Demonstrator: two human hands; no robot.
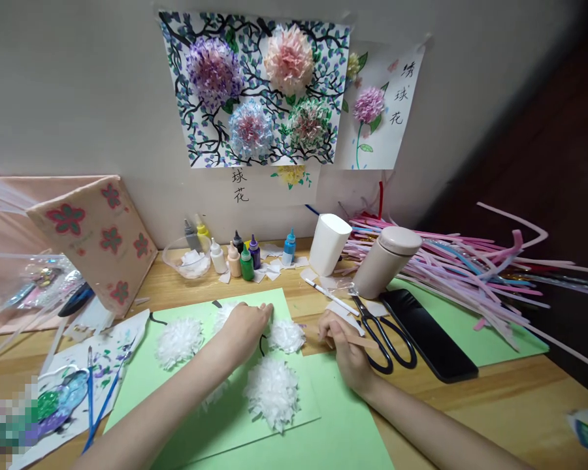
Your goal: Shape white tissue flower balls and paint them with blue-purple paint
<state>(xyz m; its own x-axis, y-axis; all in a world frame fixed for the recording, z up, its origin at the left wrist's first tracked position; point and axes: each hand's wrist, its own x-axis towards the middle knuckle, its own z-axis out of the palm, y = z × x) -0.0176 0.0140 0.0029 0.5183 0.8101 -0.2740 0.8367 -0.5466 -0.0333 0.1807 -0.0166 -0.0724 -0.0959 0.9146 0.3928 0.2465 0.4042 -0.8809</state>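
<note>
My left hand (245, 329) lies on a light green sheet (213, 424), its fingers stretched toward the sheet's far right edge and partly hidden. My right hand (345, 346) is closed around a paintbrush (362, 341) with a light wooden handle, its tip pointing left. Just beyond that tip is a white paper flower (287, 336). Nearer to me on the sheet sits a bigger white flower (273, 393), and another white flower (179, 343) is on the left. My left hand and forearm partly cover other white flowers. Short black lines mark the sheet.
Black-handled scissors (377, 333), a phone (428, 333) and a beige tumbler (387, 261) stand or lie at right, before many pipe cleaners (451, 261). Several paint bottles (246, 264) line the back. Blue brushes (91, 391) and a palette (63, 401) lie left.
</note>
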